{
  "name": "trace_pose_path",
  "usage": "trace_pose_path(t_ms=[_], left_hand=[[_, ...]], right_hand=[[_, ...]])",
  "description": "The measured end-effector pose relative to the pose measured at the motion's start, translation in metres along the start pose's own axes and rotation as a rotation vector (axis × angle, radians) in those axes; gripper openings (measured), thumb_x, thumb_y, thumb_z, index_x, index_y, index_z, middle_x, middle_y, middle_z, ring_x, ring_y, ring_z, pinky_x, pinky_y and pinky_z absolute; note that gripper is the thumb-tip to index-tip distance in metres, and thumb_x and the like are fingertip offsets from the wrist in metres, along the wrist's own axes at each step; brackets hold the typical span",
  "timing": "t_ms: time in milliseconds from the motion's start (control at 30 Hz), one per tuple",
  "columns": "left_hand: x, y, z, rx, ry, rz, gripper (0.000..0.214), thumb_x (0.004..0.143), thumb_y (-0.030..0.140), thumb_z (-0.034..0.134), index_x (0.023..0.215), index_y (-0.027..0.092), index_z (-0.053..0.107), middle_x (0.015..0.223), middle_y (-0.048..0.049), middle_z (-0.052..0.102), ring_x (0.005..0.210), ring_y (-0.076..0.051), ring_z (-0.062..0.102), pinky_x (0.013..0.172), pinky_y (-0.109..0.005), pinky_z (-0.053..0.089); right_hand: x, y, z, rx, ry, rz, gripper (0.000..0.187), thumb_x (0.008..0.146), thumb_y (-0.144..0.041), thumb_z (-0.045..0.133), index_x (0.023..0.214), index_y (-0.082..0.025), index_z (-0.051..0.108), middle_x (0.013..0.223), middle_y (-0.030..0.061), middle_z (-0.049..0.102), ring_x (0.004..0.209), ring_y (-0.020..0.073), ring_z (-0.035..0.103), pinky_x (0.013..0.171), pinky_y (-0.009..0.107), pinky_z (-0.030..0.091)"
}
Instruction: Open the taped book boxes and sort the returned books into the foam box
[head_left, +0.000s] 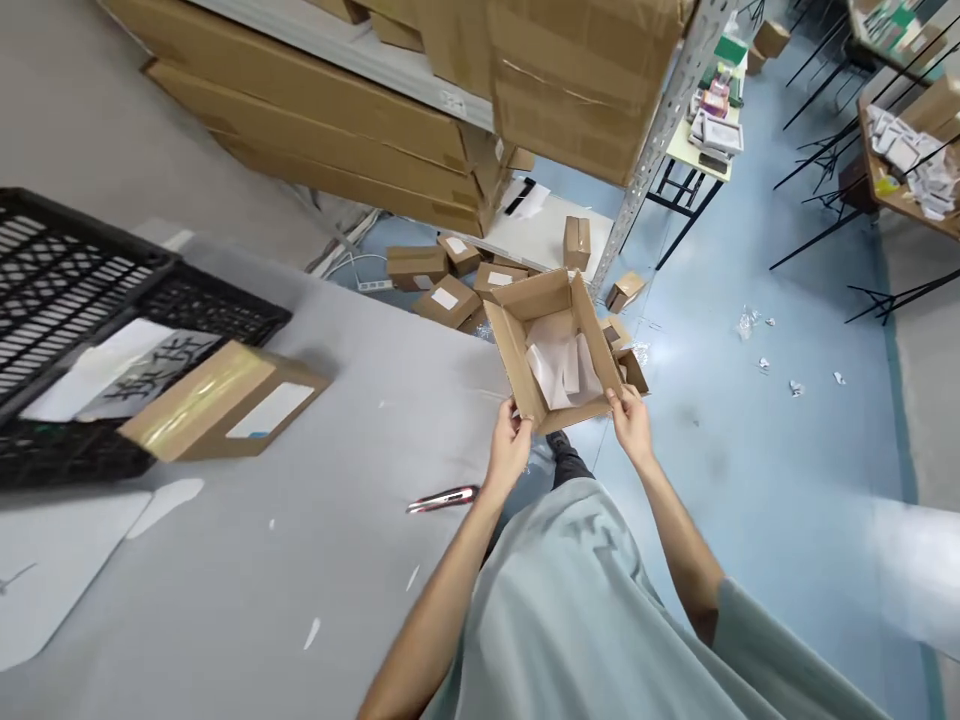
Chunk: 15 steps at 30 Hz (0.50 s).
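Note:
I hold a small open cardboard box out over the floor, past the table's edge. Its flaps stand up and white paper or plastic packing lies inside. My left hand is closed on the near left corner of the box. My right hand is closed on the near right corner. A pink-handled cutter or scissors lies on the grey table just left of my left wrist.
A taped cardboard parcel with a white label lies on the table beside a black plastic crate. Several small boxes litter the blue floor below a metal shelf stacked with large cartons. Desks stand at far right.

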<state>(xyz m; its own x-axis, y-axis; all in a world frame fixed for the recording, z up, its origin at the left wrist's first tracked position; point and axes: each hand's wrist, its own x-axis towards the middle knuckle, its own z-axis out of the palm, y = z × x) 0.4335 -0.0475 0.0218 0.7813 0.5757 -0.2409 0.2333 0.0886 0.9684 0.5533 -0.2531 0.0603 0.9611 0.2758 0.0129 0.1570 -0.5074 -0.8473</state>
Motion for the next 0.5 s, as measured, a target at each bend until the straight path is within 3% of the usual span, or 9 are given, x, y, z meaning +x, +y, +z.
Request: trace_pose_path(t_ms=[100, 200, 333, 500], left_hand=[[0.052, 0.000, 0.052, 0.012, -0.012, -0.052, 0.044, 0.093, 0.024, 0.058, 0.137, 0.022, 0.058, 0.137, -0.0119, 0.075, 0.127, -0.026, 0.073, 0.114, -0.043, 0.058], [0.099, -0.002, 0.080, 0.059, 0.013, -0.100, 0.044, 0.093, 0.021, 0.055, 0.137, 0.021, 0.059, 0.139, -0.0125, 0.074, 0.133, -0.025, 0.071, 0.119, -0.043, 0.054], [0.158, -0.002, 0.097, 0.070, 0.024, -0.167, 0.051, 0.095, 0.023, 0.057, 0.146, 0.020, 0.058, 0.146, -0.0135, 0.072, 0.138, -0.027, 0.069, 0.121, -0.045, 0.053], [0.206, 0.003, 0.105, 0.060, -0.131, -0.260, 0.057, 0.092, 0.028, 0.069, 0.147, 0.015, 0.061, 0.154, -0.0190, 0.069, 0.141, -0.030, 0.068, 0.123, -0.048, 0.051]], right_hand=[[0.067, 0.022, -0.015, -0.028, -0.033, 0.011, 0.045, 0.108, -0.059, 0.047, 0.103, -0.025, 0.076, 0.117, 0.0126, 0.073, 0.112, 0.0307, 0.071, 0.107, 0.044, 0.056], [0.127, 0.037, -0.015, -0.049, -0.068, 0.026, 0.044, 0.107, -0.058, 0.049, 0.106, -0.026, 0.078, 0.122, 0.0121, 0.075, 0.114, 0.0317, 0.071, 0.109, 0.046, 0.056], [0.197, 0.051, 0.005, -0.017, -0.124, 0.026, 0.047, 0.106, -0.061, 0.050, 0.108, -0.024, 0.080, 0.119, 0.0119, 0.078, 0.111, 0.0309, 0.073, 0.109, 0.047, 0.056], [0.250, 0.065, 0.030, 0.150, -0.154, 0.070, 0.060, 0.102, -0.068, 0.056, 0.131, -0.020, 0.076, 0.134, 0.0154, 0.079, 0.128, 0.0286, 0.070, 0.117, 0.050, 0.054]])
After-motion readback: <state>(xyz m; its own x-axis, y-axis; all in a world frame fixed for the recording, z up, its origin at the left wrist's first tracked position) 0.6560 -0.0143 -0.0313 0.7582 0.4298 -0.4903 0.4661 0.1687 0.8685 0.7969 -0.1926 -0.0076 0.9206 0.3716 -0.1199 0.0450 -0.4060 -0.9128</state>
